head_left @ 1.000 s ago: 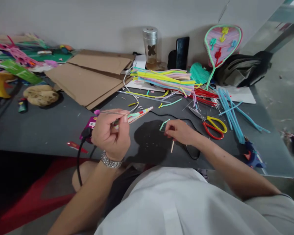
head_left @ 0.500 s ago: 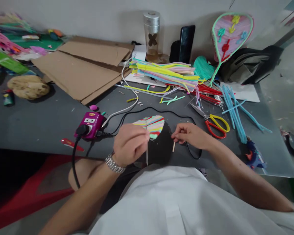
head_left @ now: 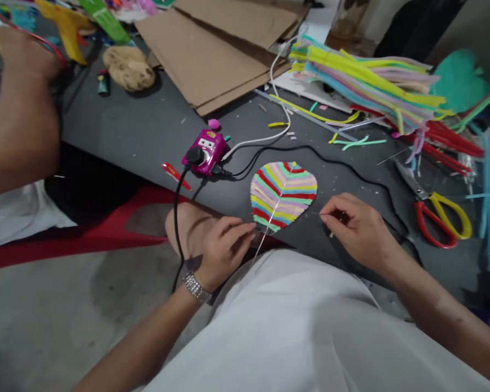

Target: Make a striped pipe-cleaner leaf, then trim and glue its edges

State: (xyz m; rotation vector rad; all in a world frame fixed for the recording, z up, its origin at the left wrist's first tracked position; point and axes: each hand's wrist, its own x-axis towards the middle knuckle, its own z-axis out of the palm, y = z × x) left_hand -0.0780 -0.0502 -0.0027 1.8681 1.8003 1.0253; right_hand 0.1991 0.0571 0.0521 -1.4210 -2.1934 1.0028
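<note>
A leaf-shaped piece point(head_left: 283, 196) covered in slanting stripes of coloured pipe cleaners lies on the dark table, with a pale, thin stem point(head_left: 262, 242) running down its middle and out past the near edge. My left hand point(head_left: 231, 245), a metal watch on its wrist, is at the leaf's lower left edge, fingers loosely bent and thumb apart. To the right of the leaf, my right hand point(head_left: 357, 228) pinches thumb and forefinger together. A faint thin strand seems to show at the tips; what is held is too small to name.
Right of my right hand lie scissors point(head_left: 443, 218) with red and yellow handles. A pipe cleaner bundle point(head_left: 367, 81), cardboard sheets point(head_left: 228, 54) and a purple power socket point(head_left: 206, 152) with cables surround the leaf. Another person's arm point(head_left: 24, 109) is at the left.
The view has swung left. The leaf, earlier tilted up in my left hand, now lies flat on the table, and that hand has loosened. My right hand stays pinched. Another person's arm has come into view.
</note>
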